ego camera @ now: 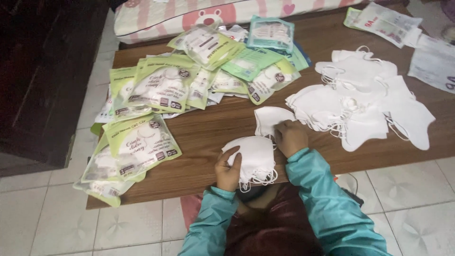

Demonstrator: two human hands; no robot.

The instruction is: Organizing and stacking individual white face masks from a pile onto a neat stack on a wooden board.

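You're over a low wooden table (208, 132) that fills most of the frame. Upper left to centre: a big heap of green packets (163, 85), spilling down the left edge. Right of centre: a spread of loose white masks (360, 102), well apart from the heap, w/ a few flat wrappers (386, 21) in the upper right corner.

Bottom centre is where you're working. Your left hand (228, 168) holds a small stack of white masks (255, 159), fingers curled over its left edge, ear loops hanging off the near table edge. The stack's long axis runs roughly left-right across the frame.

Your right hand (290, 137) sits just up and right of the stack, closed-ish, fingertips pinching at the lower right edge of one single mask (271, 119) lying flat on the table. That mask is touching or nearly touching the stack's upper right side, can't tell which. It's the right hand that's nearer it; the loose pile lies further right.
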